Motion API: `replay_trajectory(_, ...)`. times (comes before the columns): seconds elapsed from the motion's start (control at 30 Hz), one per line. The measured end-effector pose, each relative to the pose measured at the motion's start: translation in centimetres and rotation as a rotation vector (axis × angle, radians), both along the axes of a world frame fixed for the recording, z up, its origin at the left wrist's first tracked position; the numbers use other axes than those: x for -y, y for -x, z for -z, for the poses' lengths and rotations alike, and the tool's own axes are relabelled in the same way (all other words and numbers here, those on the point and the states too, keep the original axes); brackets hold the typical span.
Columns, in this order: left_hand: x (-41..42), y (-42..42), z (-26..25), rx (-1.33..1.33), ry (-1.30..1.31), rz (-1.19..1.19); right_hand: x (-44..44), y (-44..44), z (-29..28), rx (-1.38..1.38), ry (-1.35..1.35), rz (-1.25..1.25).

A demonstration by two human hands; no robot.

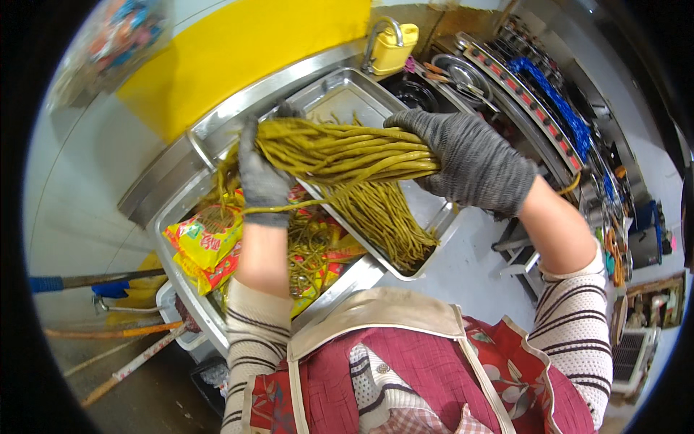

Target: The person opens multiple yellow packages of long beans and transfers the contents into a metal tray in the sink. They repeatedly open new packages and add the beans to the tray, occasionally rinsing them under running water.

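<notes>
A thick bundle of long yellow-green beans [347, 149] is stretched sideways between my two gloved hands. My left hand [264, 173], in a grey knit glove and slightly blurred, grips its left end. Around the right end my right hand [466, 154] is closed, also gloved. One loose bean strand crosses my left wrist. Below the bundle, another bunch of long beans [385, 225] lies lengthwise in a rectangular metal tray [347, 76]. To the left, a larger metal basin [169, 260] contains yellow and red plastic packets [209, 236] and scattered bean strands [306, 249].
A curved faucet [386, 23] and a yellow plastic jug [394, 50] stand behind the tray. At the right are metal pans [466, 76] and a stove [523, 97]. Long-handled tools [135, 355] lean at lower left, and a stool [520, 260] stands at right.
</notes>
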State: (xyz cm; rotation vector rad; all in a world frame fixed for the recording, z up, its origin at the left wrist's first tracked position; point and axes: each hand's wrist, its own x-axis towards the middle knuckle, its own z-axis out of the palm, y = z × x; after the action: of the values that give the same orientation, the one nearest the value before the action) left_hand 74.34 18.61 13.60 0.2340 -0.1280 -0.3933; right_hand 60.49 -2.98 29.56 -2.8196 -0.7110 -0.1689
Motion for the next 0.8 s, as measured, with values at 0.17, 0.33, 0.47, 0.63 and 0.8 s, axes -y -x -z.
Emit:
replay_trajectory(0.17,4.1,-7.4,-3.3,0.053,-0.216,0.111,3.3,0.0,7.5,-0.077,-0.283,0.217)
replay_trajectory(0.33,3.8,-8.5,7.6,-0.081,-0.596,0.149,3.1,0.3,17.4,-0.39,-0.295,0.512)
replay_trajectory(0.47,2.1,-4.0,15.2,-0.443,-0.733,0.103,4.3,2.1,26.9,-0.653,-0.1,0.631)
replay_trajectory(0.63,-2.5,0.7,15.4,-0.478,-0.528,0.041,3.7,1.3,24.5,-0.696,-0.112,0.591)
replay_trajectory(0.8,-6.0,3.9,15.4,-0.403,-0.476,0.028,2.9,3.3,23.1,-0.623,0.091,0.495)
